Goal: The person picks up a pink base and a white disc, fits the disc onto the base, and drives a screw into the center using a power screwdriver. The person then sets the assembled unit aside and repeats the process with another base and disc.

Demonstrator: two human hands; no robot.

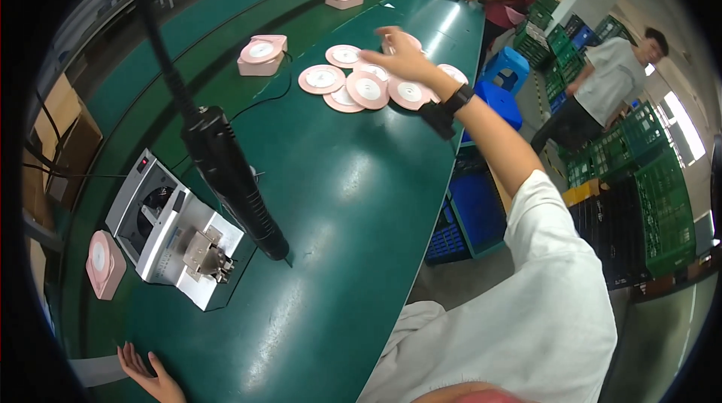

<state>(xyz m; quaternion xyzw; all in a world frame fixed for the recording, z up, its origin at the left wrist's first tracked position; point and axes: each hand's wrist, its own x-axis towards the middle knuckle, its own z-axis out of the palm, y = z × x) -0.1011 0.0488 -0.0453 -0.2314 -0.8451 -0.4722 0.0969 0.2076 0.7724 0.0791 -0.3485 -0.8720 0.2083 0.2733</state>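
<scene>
My right hand reaches out over a cluster of round pink plates with white centres, its fingers apart and nothing visible between them. One pink plate lies on top of others in front of the hand. Another plate rests at the cluster's left side. Down at the lower left, my left hand is open, fingers spread, near the table's left side. A black electric screwdriver hangs upright but tilted over the table. Beside it stands a grey-white machine with a metal fixture on its front plate.
Pink housings sit spaced along the green belt on the left, one next to the machine. A black cable crosses the table. Blue stools and green crates stand at right; other people are beyond the table.
</scene>
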